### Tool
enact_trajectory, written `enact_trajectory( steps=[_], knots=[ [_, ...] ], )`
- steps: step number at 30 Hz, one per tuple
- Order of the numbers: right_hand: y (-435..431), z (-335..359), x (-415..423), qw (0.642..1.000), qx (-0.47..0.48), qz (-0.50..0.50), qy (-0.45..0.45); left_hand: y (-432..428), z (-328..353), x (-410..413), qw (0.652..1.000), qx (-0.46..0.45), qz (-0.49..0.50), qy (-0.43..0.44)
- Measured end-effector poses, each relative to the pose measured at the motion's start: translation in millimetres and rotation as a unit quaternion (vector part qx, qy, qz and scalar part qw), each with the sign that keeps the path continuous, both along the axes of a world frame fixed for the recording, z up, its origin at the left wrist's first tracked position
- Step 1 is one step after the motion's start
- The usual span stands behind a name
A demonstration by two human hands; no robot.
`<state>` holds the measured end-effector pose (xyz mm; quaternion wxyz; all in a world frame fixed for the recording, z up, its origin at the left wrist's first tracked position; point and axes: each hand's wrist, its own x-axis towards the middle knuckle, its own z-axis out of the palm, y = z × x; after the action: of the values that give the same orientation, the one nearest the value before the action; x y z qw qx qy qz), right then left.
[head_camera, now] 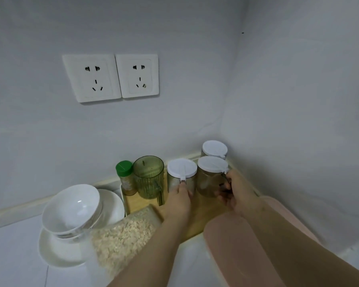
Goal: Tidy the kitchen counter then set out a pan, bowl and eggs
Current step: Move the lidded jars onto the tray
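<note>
Both bare forearms reach forward side by side. The left hand (178, 200) lies palm down and grips the left jar (180, 172) low on its front. The right hand (237, 193) curls its fingers (224, 190) round the right jar (209, 179) at its side.

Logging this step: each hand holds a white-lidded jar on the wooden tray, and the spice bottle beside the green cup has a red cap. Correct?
One error: in the head view the spice bottle beside the green cup has a green cap, not red. Otherwise right: the left hand holds the left jar, the right hand the right jar, on the wooden tray.
</note>
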<state>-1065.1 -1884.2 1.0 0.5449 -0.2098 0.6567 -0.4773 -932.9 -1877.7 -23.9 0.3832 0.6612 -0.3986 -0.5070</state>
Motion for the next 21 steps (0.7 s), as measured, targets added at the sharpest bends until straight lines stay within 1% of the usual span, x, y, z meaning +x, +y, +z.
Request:
enact_trajectory(
  steps=[3, 6, 12, 21],
  knots=[
    [-11.2, -6.3, -0.2, 1.0, 0.0, 0.018, 0.006, -2.2, -1.8, -4.7, 1.0, 0.013, 0.015, 0.003],
    [-20.4, -11.7, -0.7, 0.999, 0.012, 0.045, 0.011, -5.6, -6.7, -6.4, 1.0, 0.005, 0.024, -0.009],
    [-28.8, -21.8, -0.6, 0.992, 0.036, 0.104, 0.066, -13.8, -15.0, -7.4, 0.999, 0.006, 0.041, -0.01],
    [-36.4, -22.7, 3.9, 0.98, 0.063, 0.138, 0.127, -6.6, -12.2, -9.9, 0.998, -0.011, 0.053, -0.029]
  ],
)
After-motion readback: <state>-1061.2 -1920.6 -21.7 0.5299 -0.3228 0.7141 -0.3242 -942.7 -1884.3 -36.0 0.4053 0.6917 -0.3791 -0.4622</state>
